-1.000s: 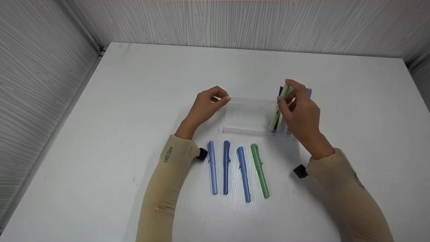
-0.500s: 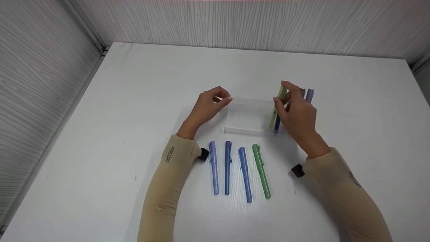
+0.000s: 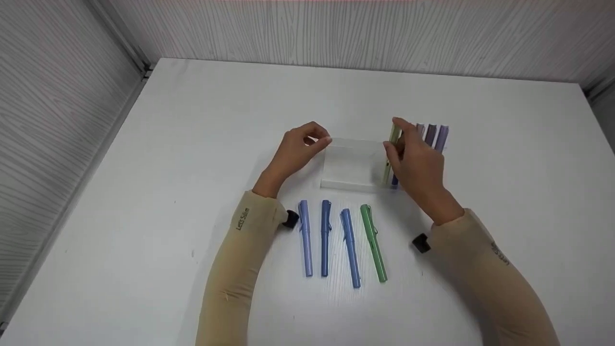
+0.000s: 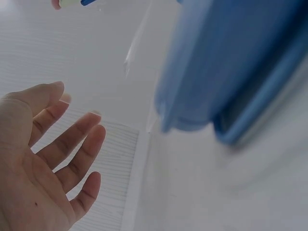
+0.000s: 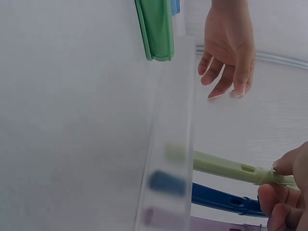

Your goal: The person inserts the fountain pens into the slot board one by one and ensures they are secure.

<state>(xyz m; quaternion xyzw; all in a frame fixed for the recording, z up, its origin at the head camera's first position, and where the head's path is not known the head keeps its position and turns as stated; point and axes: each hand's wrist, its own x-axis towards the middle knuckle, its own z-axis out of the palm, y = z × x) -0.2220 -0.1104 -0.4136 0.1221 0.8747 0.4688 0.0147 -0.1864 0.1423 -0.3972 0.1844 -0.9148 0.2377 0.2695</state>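
lower centre of the head view: four clip pens (image 3: 351, 249). right of centre: five more pens (image 3: 442, 139) visible. centre: one translucent tray (image 3: 350, 185), one left hand (image 3: 295, 151), one right hand (image 3: 420, 166). lower: two sleeves (image 3: 230, 274), two wrist cameras (image 3: 290, 219), one table (image 3: 144, 216).

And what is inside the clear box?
A pale green pen, a dark blue pen and purplish pens, partly seen. In the head view, the right hand covers the latter's lower ends.

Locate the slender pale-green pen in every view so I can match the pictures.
Head: the slender pale-green pen is right of centre, held by the right hand.
Left wrist: top edge, left of centre, only a piece showing.
Right wrist: lower right, nearly horizontal.
Landmark in all three: the left hand.
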